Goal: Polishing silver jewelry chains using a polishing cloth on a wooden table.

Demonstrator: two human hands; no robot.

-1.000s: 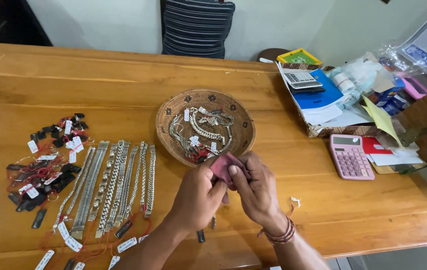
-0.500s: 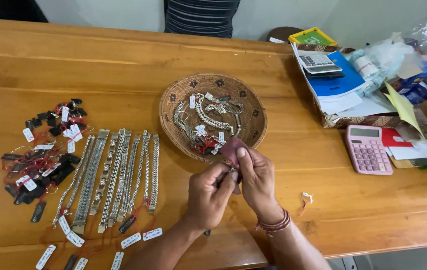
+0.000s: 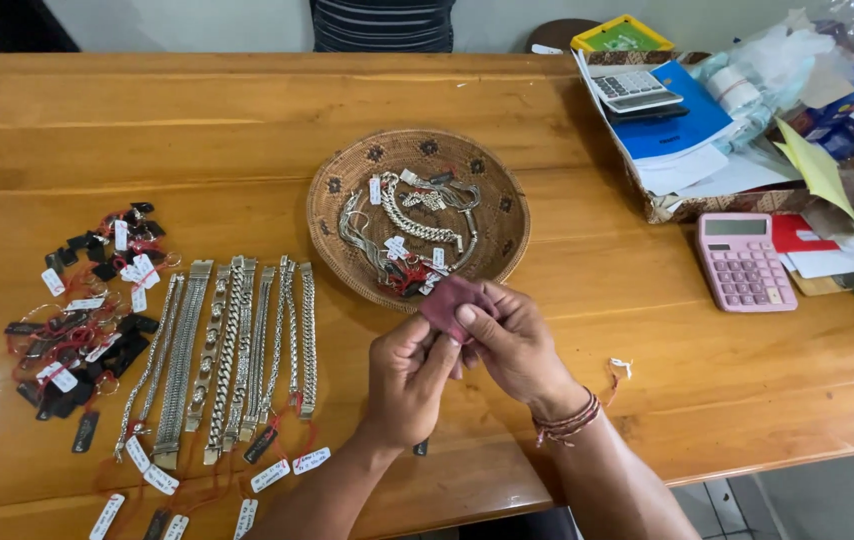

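1. Nearest, the left hand [image 3: 409,378] and right hand [image 3: 512,345] meet over the front of the worktop [image 3: 587,400]. Both are pinched shut on a small maroon cloth [image 3: 450,300], with the right thumb pressing on top.
2. Since a second ago the hands and cloth have stayed together in the same grip; only the view has shifted slightly, so the rubbing of something inside the cloth seems to be continuing. What the cloth covers cannot be seen.
3. To the left lies a row of silver bracelets [image 3: 232,350] with tags, and beyond them dark tagged pieces [image 3: 87,320].
4. Just behind the cloth sits a woven basket [image 3: 347,190] holding chains.
5. Farther right are a pink calculator [image 3: 742,262] and a heap of papers [image 3: 687,130].
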